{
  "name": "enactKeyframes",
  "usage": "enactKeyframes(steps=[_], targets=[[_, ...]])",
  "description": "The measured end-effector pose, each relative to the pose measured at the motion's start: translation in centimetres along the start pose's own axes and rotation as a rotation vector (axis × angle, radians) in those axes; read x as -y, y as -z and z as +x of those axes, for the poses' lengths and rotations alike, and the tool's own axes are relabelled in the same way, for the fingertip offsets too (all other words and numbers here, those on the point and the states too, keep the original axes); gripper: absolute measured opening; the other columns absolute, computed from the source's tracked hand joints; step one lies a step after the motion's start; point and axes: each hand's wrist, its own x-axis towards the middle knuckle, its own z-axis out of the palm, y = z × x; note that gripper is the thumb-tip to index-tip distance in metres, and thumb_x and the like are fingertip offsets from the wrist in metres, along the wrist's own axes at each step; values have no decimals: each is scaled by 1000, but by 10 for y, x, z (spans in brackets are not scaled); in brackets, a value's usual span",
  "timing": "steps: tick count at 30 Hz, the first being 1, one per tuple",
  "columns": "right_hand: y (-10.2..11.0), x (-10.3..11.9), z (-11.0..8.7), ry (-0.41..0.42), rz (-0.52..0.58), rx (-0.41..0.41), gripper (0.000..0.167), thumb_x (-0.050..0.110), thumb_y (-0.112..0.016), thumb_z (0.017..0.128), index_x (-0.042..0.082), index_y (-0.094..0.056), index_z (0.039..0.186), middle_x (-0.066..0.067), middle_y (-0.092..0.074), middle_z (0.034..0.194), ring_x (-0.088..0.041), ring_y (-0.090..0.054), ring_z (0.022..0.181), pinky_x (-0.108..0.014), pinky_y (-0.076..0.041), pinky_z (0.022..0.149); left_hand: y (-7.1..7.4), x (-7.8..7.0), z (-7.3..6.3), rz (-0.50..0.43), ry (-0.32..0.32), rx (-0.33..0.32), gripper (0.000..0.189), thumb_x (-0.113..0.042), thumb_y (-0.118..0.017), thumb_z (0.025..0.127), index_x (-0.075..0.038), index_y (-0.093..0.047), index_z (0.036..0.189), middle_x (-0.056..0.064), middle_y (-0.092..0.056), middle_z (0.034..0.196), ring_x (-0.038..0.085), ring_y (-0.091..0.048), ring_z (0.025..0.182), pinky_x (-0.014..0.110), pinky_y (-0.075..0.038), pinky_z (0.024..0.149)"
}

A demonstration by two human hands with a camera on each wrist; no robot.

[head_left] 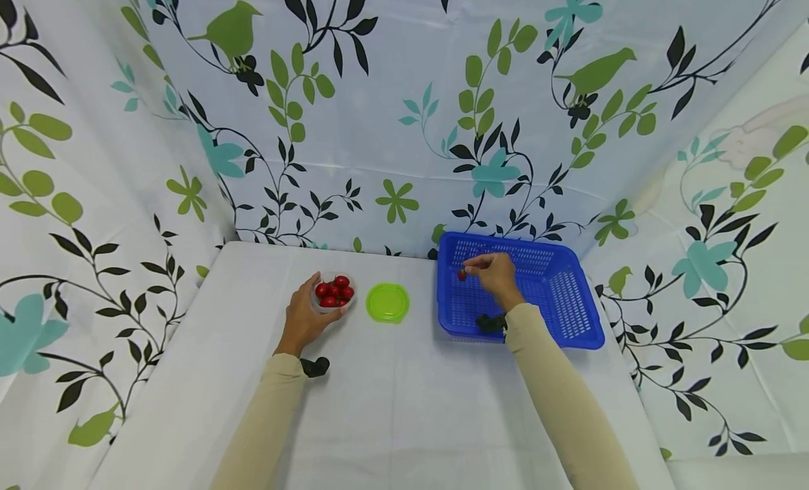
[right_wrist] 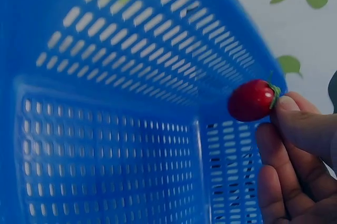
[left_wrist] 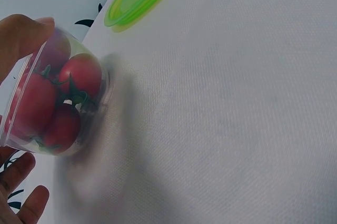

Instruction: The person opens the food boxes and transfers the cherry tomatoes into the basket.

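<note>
My left hand (head_left: 306, 320) grips a small clear plastic tub (left_wrist: 97, 109) around its sides, thumb and fingers on opposite walls. Several red cherry tomatoes (left_wrist: 81, 75) with green stems fill the tub. Over the blue perforated basket (head_left: 584, 314), my right hand (head_left: 498, 276) pinches one cherry tomato (right_wrist: 251, 100) by its green stem end between thumb and fingertips. In the right wrist view, the basket's floor and slotted walls show behind that tomato.
A round bright green lid (head_left: 387, 302) lies on the white-covered table (head_left: 379, 399), between tub and basket. Behind the table hangs a curtain (head_left: 392, 125) with leaves and birds, with similar cloth at both sides. Dark wrist devices sit at both cuffs.
</note>
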Motion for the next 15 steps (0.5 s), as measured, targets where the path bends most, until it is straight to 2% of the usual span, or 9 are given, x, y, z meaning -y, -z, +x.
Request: enactKeyframes(steps=[8,15], targets=[[-1,-5,9,-31,-16,87,23,10,-74,100,1,-79,120,-17,-75,128,-35,-64,128,-55,-47,118,0,2,1,4,-5,0,103,-35,-86,89,-13,-25,169,18,-38,169,44,-30,157,72,-24,126],[-5,-13,16,-49,-83,129,18,9,-74,99,3,-82,114,-18,-75,129,-37,-65,128,-59,-43,121,0,3,1,9,-7,-9,102,-34,-86,88,-12,-26,168,19,-38,168,45,-31,156,73,-25,125]])
